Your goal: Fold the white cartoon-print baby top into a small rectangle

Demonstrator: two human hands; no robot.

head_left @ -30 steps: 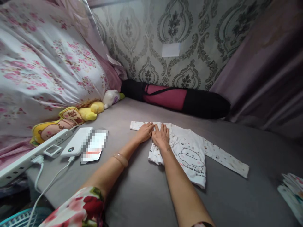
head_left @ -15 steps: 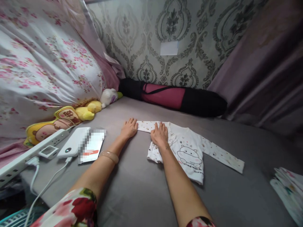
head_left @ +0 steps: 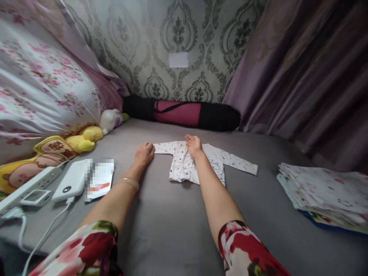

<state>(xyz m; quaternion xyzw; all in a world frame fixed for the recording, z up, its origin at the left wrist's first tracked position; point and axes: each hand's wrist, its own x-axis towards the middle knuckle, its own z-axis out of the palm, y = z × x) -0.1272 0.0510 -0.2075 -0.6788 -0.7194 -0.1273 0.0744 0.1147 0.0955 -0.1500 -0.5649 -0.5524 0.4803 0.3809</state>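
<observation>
A small white baby shirt lies on the grey bed sheet, its sleeves spread to both sides. Small prints cover the sleeves and the folded-over left part, and a cartoon hippo on the front is partly hidden by my right forearm. My left hand is at the cuff of the left sleeve, fingers bent and closed on its end. Near the neckline, my right hand is over the shirt, fingers stretched out and holding nothing. Whether its edge touches the cloth I cannot tell.
At right lies a stack of folded clothes. On the left are a phone, a white power bank with a cable, a power strip and plush toys. A black and pink long bag lies along the wall.
The view has turned right, bringing more of the clothes stack in. My left fingers have curled at the cuff. My right hand has turned onto its side and shifted toward the neckline.
</observation>
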